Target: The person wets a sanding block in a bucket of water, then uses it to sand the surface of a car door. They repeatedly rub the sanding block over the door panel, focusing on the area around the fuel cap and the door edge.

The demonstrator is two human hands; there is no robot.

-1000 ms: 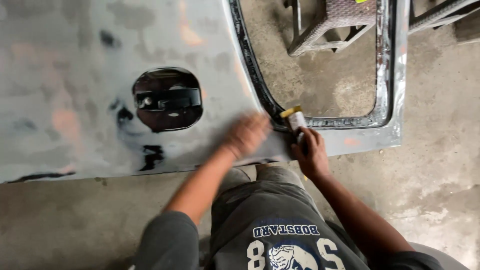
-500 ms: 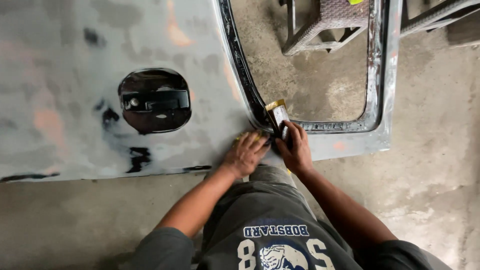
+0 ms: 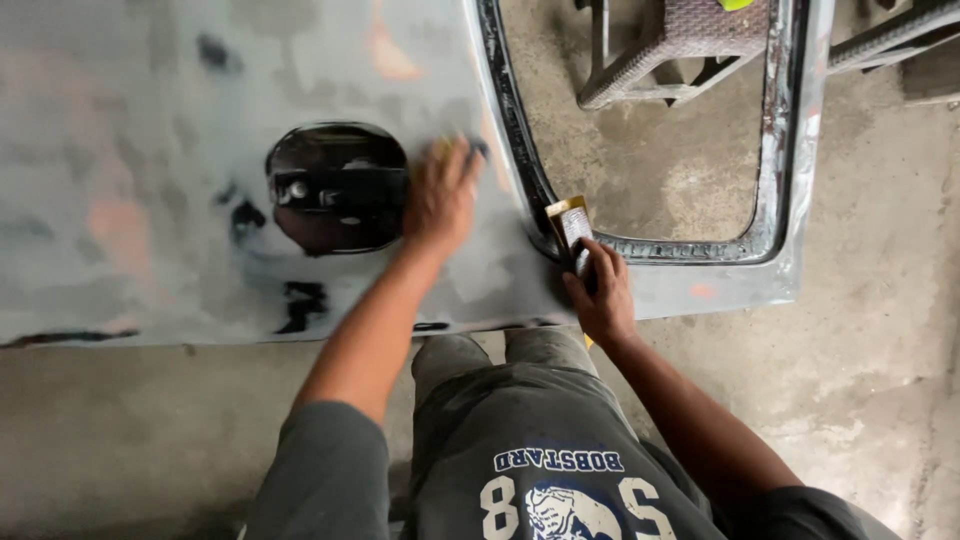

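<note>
Since before, my left hand (image 3: 438, 200) has slid up the grey sanded car door panel (image 3: 150, 150), fingers flat, rubbing beside the dark handle recess (image 3: 335, 188); my right hand (image 3: 600, 295) grips a yellow-edged putty scraper (image 3: 570, 228), kept ready.

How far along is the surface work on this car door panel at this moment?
Much of the door panel already looks dull grey and rubbed down, with patchy filler-like areas. In hand: the left hand presses a small yellowish pad against the panel beside the handle recess, while the right hand holds a small scraper-like tool at the window frame. Dark spots and orange patches remain uneven.
</note>
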